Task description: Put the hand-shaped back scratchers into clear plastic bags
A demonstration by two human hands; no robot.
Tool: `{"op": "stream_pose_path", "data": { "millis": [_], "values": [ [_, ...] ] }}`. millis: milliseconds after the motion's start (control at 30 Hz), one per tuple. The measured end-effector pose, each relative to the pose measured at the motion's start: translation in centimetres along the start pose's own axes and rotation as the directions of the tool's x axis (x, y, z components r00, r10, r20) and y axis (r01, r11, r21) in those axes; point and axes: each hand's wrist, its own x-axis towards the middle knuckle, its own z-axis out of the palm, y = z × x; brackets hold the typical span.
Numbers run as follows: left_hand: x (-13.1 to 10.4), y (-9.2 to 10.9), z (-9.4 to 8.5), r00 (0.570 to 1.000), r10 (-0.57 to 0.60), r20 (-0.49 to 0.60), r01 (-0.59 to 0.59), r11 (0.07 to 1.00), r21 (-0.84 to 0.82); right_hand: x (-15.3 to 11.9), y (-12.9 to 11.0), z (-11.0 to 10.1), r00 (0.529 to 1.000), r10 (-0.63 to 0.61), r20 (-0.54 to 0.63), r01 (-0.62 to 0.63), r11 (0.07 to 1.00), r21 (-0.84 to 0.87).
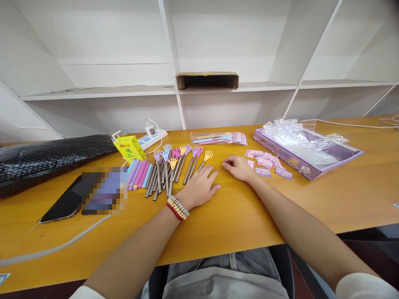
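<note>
My left hand [199,187] lies palm down on the table with its fingers spread, beside a group of metal-rod back scratchers [166,172]. It hides the lower end of one scratcher with a yellow hand-shaped head [208,155]; whether it touches that rod I cannot tell. My right hand [238,167] rests with fingers curled together, nothing visible in them, just left of the scattered small pink and purple cards [264,162]. Pink, purple and blue handle tubes [139,174] lie side by side left of the scratchers.
Behind the hands lie packed back scratchers [218,138] in a clear bag. At right, a purple box [286,155] holds clear plastic bags [289,135]. A yellow carton [130,148], power strip [152,139], phone [67,199] and black bag [52,160] stand left; a cable [68,243] crosses there.
</note>
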Motion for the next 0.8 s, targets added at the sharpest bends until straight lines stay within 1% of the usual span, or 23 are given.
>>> {"op": "stream_pose_path", "data": {
  "millis": [67, 200, 467, 567, 733, 800],
  "values": [
    [-0.14, -0.05, 0.27, 0.999, 0.017, 0.036, -0.016, 1.000, -0.010, -0.04, -0.12, 0.09, 1.000, -0.028, 0.013, 0.028, 0.999, -0.016],
    [-0.21, -0.12, 0.61, 0.998, -0.003, 0.067, 0.006, 0.999, -0.033, -0.02, -0.21, 0.09, 0.998, -0.053, 0.037, 0.054, 0.998, -0.020],
    [-0.15, -0.19, 0.21, 0.990, -0.002, 0.139, 0.008, 0.999, -0.046, 0.08, 0.00, 0.00, 0.996, -0.075, 0.052, 0.077, 0.997, -0.032],
    [-0.09, -0.14, 0.17, 0.989, -0.002, 0.147, 0.008, 0.999, -0.042, 0.03, 0.06, -0.01, 0.996, -0.063, 0.068, 0.065, 0.998, -0.026],
    [-0.04, -0.12, 0.31, 0.988, 0.005, 0.151, 0.000, 1.000, -0.028, -0.04, 0.07, -0.10, 0.989, -0.038, 0.145, 0.042, 0.999, -0.024],
    [-0.05, -0.15, 0.38, 0.988, 0.003, 0.157, 0.000, 1.000, -0.019, -0.05, 0.05, -0.11, 0.988, -0.029, 0.149, 0.033, 0.999, -0.025]
  ]
}}
